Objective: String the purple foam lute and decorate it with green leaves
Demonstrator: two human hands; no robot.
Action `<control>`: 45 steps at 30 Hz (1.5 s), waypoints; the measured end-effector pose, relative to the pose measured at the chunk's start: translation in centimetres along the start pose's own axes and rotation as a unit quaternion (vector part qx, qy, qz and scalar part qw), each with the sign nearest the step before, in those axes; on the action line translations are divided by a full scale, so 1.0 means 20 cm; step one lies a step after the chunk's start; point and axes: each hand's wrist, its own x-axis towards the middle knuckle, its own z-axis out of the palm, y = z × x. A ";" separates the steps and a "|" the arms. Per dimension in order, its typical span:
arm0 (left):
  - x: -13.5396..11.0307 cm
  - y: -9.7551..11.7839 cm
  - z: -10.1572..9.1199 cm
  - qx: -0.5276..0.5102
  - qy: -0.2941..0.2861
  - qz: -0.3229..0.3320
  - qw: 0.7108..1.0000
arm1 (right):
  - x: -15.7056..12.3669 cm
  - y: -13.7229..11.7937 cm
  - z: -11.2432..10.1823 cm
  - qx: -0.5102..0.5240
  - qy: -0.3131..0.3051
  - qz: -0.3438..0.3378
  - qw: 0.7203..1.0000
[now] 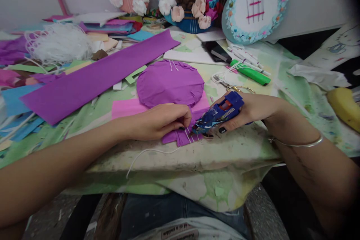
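Observation:
My right hand [239,114] is wrapped around a blue hot glue gun [218,112], its nozzle pointing down and left. The nozzle end is over a small purple paper-covered piece [184,138] at the table's front edge. My left hand [165,120] pinches at this piece beside the nozzle, apparently on a white string [157,150]. Short white strands cross the piece, and a loose tail hangs toward the table edge. Just behind lies a rounded purple paper-covered body [170,82] with two white string ends at its top. My fingers partly hide the contact point.
A purple paper strip [104,77] lies at left, near paper scraps and a tangle of white string [59,43]. Scissors [225,82], a green-handled cutter [250,71] and a phone [215,50] lie behind my right hand. Decorated paper guitars [254,7] stand at the back.

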 end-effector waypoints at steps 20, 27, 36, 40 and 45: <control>0.00 -0.02 0.00 -0.027 0.017 -0.024 0.999 | 0.00 0.01 0.00 -0.048 0.039 -0.014 0.998; 0.00 0.00 0.00 -0.021 0.020 -0.025 0.999 | 0.00 0.03 -0.01 -0.044 0.040 -0.020 0.998; 0.01 0.03 0.00 -0.031 0.023 -0.049 0.998 | 0.01 0.06 -0.04 -0.046 0.010 -0.050 0.998; 0.01 0.03 0.01 -0.031 0.030 -0.049 0.998 | 0.01 0.07 -0.04 -0.047 0.008 -0.050 0.998; 0.01 0.02 0.01 -0.042 0.043 -0.056 0.997 | 0.01 0.07 -0.04 -0.037 0.002 -0.051 0.998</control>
